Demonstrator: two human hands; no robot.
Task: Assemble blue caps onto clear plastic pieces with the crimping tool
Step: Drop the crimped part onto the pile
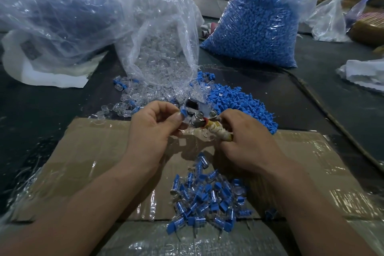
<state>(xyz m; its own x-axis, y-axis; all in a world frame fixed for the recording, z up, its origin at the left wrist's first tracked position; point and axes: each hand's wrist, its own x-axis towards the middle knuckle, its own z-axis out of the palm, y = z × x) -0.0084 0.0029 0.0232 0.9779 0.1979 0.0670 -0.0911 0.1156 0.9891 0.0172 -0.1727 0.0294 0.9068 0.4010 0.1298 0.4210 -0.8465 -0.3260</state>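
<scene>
We note the left hand point(153, 124), fingers pinching a blue cap point(183, 113) beside the crimping tool point(197, 121) above the cardboard point(93, 151); the right hand point(247, 141) has fingers curled round the tool's wrapped handle point(220, 134)

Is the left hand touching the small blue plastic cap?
Touching. The head view shows the left hand pinching the small blue plastic cap between thumb and finger.
</scene>
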